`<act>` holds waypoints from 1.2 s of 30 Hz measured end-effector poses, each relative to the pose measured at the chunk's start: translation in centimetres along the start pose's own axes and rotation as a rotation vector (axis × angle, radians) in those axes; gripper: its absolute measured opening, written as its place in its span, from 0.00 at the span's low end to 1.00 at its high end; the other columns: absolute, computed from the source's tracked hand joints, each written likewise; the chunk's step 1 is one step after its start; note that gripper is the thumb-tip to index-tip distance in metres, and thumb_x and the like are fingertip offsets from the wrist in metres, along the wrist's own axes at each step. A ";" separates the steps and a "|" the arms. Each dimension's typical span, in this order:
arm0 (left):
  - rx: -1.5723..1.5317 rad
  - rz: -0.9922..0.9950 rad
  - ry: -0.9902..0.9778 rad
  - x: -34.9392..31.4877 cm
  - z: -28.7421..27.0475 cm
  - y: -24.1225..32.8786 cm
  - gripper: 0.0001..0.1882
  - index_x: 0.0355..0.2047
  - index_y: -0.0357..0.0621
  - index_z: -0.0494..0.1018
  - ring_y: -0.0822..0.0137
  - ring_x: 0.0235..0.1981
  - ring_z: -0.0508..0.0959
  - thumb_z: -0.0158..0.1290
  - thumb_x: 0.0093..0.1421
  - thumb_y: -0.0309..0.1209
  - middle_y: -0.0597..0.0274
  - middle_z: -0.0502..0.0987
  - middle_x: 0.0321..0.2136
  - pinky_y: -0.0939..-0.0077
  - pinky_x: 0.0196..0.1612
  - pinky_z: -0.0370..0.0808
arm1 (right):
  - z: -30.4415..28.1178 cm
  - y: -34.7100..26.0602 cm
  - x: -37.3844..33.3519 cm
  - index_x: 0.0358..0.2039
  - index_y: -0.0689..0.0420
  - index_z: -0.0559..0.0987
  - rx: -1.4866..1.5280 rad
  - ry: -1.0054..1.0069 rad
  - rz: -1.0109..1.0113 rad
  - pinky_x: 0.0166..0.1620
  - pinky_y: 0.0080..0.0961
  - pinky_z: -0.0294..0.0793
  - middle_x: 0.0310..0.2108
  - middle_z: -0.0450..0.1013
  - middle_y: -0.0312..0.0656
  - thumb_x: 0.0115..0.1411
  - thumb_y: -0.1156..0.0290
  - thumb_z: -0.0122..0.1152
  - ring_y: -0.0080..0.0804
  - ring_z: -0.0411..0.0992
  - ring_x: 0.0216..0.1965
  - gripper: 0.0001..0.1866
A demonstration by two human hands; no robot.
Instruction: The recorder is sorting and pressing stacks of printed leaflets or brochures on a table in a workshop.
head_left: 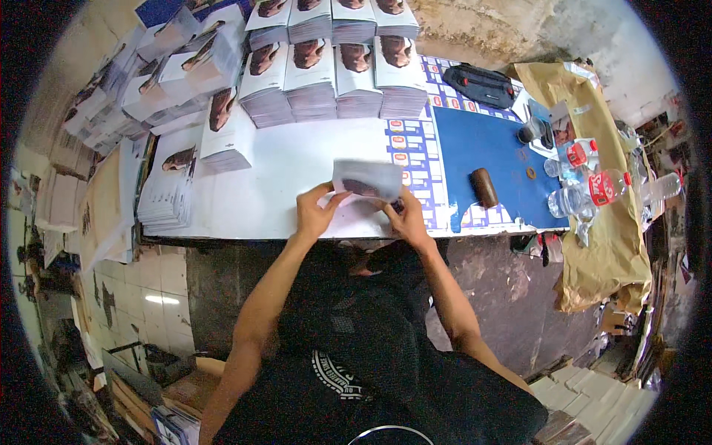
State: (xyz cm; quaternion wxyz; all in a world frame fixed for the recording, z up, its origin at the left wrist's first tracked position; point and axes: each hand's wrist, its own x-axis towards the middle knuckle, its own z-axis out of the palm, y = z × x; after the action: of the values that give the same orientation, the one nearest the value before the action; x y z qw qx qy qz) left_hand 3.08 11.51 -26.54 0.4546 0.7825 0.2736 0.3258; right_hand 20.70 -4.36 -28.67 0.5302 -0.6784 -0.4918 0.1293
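Observation:
Above the front of the table, my two hands hold a white printed sheet (382,180) with a dark brown picture along its lower part. Its lower left corner is pinched between the thumb and fingers of my left hand (315,213). My right hand (408,219) grips the lower right corner. The sheet is tilted up off the white tabletop (285,189); whether it is one leaf or a thin booklet, I cannot tell. To the left lies a low, fanned pile of similar prints (165,194), with a taller stack (226,141) behind it.
Several tall booklet stacks (310,74) fill the back, with more piled at left (159,85). On the right are a blue mat (475,159), a brown cylinder (483,188), a tape roll (530,173), plastic bottles (607,187), a black pouch (480,85) and brown paper (604,259).

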 end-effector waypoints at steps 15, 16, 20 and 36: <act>0.684 0.318 -0.192 -2.1 3.9 2.2 0.23 0.60 0.34 0.66 0.44 0.65 0.62 0.50 0.66 0.30 0.45 0.63 0.63 0.47 0.65 0.60 | -1.8 -0.3 2.3 0.21 0.66 0.81 -0.113 -0.080 0.613 0.32 0.40 0.75 0.19 0.76 0.55 0.53 0.50 0.69 0.44 0.78 0.23 0.26; 0.681 0.322 -0.196 -2.7 4.4 1.4 0.23 0.60 0.34 0.66 0.44 0.65 0.62 0.50 0.66 0.30 0.45 0.63 0.63 0.47 0.65 0.60 | -1.9 -0.7 2.6 0.20 0.66 0.81 -0.095 -0.073 0.587 0.32 0.40 0.75 0.18 0.76 0.55 0.53 0.50 0.69 0.46 0.78 0.23 0.26; 0.780 0.321 -0.181 -3.6 5.4 0.3 0.24 0.60 0.33 0.65 0.47 0.68 0.59 0.49 0.66 0.29 0.47 0.62 0.65 0.40 0.67 0.53 | -3.0 -1.5 2.2 0.31 0.65 0.81 -0.261 0.051 0.445 0.38 0.41 0.76 0.29 0.78 0.57 0.52 0.53 0.72 0.52 0.78 0.33 0.24; 0.749 0.269 -0.209 -3.2 5.0 0.6 0.23 0.59 0.35 0.67 0.54 0.69 0.58 0.48 0.64 0.28 0.51 0.62 0.65 0.40 0.68 0.51 | -5.2 -6.3 1.9 0.60 0.52 0.71 -0.663 -0.227 -0.255 0.57 0.40 0.66 0.54 0.73 0.41 0.57 0.69 0.61 0.44 0.71 0.55 0.28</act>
State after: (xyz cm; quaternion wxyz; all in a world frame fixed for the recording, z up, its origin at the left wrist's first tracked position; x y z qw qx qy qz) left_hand 4.93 6.27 -28.73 0.1171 0.9516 0.2207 0.1790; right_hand 21.89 -6.19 -20.57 0.2356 -0.7278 -0.6433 -0.0296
